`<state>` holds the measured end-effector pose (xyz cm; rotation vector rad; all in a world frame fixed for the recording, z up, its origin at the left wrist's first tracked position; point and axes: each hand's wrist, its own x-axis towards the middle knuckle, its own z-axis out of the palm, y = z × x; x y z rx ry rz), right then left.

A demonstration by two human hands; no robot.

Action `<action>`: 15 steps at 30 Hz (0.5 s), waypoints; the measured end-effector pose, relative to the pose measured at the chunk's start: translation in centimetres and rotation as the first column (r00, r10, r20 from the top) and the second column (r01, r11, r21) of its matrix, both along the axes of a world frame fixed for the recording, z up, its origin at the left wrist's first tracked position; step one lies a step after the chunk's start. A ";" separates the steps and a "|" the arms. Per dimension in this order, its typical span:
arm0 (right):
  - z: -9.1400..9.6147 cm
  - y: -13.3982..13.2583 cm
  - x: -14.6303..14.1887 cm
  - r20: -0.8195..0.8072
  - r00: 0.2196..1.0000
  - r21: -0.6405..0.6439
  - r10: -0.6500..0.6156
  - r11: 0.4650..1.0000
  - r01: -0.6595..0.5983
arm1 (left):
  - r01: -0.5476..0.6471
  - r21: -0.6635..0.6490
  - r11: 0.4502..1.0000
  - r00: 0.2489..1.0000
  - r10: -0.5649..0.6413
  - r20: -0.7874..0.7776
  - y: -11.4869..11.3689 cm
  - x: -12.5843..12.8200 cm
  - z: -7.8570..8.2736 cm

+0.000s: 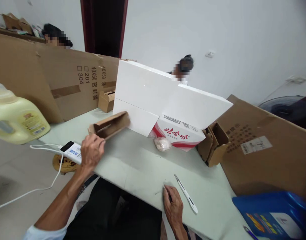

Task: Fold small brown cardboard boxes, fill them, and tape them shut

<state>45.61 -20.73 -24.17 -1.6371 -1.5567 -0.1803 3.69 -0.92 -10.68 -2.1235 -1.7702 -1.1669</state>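
Observation:
My left hand (92,150) grips the near end of a small brown cardboard box (111,126), tilted above the table, its open side facing me. On the table's front edge rests my right hand (173,204), fingers curled in, with nothing visible in them. A white craft knife (186,194) lies just right of that hand. Beyond, a clear plastic bag of pale contents (162,144) sits against a white-and-red printed carton (180,132). Beside my left wrist lies a phone-like white device (72,150) with a cable plugged in.
White panels (145,85) and brown cardboard sheets (75,76) stand around the table (140,166). A yellow jug (20,115) is at left, a blue jug (272,213) at right. Small cardboard boxes stand at the back (106,101) and right (215,143). Two people are behind the panels.

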 end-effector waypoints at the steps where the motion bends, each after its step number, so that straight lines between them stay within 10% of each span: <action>1: 0.0 0.0 0.0 -0.003 1.000 -0.004 -0.001 1.000 0.001 | 0.072 0.025 0.997 0.997 -0.072 -0.029 -1.9 1.0 -0.8; 9: 1.8 0.4 -0.9 -0.120 0.993 -0.028 0.017 0.999 -0.020 | 0.552 0.064 0.831 0.829 -0.539 -0.146 -12.7 5.0 -4.5; 12: 3.9 1.2 -1.4 -0.179 0.983 -0.013 -0.027 1.000 0.025 | 0.680 0.005 0.733 0.733 -0.680 0.025 -13.5 4.0 -3.5; 15: 6.6 2.8 -1.4 -0.295 0.950 -0.015 -0.101 0.995 0.102 | 0.580 -0.166 0.798 0.800 -0.520 0.299 -10.6 2.7 -1.5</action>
